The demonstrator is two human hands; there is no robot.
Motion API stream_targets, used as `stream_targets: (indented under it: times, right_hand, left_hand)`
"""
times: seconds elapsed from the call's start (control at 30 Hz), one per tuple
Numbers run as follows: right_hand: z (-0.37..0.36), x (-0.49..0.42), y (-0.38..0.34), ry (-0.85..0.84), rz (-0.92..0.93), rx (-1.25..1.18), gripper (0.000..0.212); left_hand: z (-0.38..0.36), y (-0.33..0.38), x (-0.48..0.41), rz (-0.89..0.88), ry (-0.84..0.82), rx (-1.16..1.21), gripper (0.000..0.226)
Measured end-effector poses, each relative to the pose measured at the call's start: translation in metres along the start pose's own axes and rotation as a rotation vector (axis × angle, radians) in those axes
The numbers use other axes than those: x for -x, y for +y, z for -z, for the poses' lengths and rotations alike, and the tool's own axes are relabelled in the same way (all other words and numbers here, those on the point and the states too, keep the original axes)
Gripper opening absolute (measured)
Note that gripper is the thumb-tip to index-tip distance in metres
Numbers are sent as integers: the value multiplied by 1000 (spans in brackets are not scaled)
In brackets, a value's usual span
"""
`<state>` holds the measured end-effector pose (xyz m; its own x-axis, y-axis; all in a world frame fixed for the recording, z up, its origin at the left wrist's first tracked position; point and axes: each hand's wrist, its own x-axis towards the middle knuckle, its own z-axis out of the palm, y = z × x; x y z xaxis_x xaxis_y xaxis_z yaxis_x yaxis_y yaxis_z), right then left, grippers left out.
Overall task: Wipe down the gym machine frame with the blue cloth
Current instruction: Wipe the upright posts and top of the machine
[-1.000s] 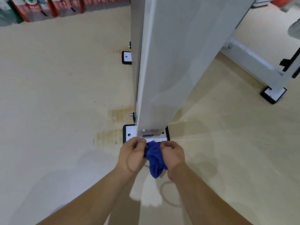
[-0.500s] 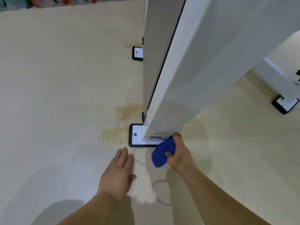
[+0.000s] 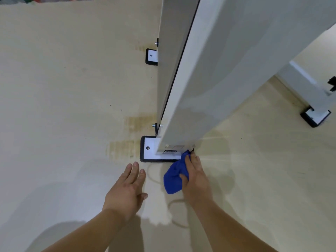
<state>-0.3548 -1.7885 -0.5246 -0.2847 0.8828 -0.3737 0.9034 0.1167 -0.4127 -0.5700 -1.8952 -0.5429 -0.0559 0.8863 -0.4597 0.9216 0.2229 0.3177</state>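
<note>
Both bare forearms reach forward and down, side by side. The left hand [image 3: 127,190] is palm down, fingers straight and close together, thumb splayed, holding nothing. The right hand [image 3: 195,177] pinches the bunched blue cloth [image 3: 173,177] between thumb and forward-stretched fingers.

Two hands [image 3: 127,191] [image 3: 197,180], one blue cloth [image 3: 172,179], three frame feet [image 3: 148,148] [image 3: 151,56] [image 3: 315,118]

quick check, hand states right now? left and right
Left hand: open, fingers straight, holding nothing.
Right hand: closed on the crumpled blue cloth at the white machine frame's base.
</note>
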Motion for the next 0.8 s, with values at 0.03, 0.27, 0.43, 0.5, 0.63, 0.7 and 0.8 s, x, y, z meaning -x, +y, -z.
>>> stream_targets:
  times: [0.03, 0.27, 0.43, 0.5, 0.63, 0.7, 0.8]
  right_hand:
    - [4, -6, 2, -17, -1, -4, 65]
    - [20, -32, 14, -72, 59, -169, 83]
    - [5, -11, 17, 26, 56, -206, 72]
    - [9, -10, 18, 45, 63, -242, 70]
    - [25, -14, 23, 188, 30, -400, 45]
    - [31, -25, 24, 231, 61, -275, 49]
    - [31, -35, 19, 76, 82, -158, 56]
  left_hand:
    - [1, 1, 0, 2, -10, -8, 71]
    - [16, 18, 3, 10, -36, -76, 76]
    - [14, 48, 4, -104, -85, -95, 94]
    - [12, 50, 2, -85, -106, -112, 103]
    - [8, 49, 0, -47, -152, -128, 106]
    - [8, 50, 0, -35, -165, -126, 105]
    - [8, 50, -2, -42, -164, -124, 106]
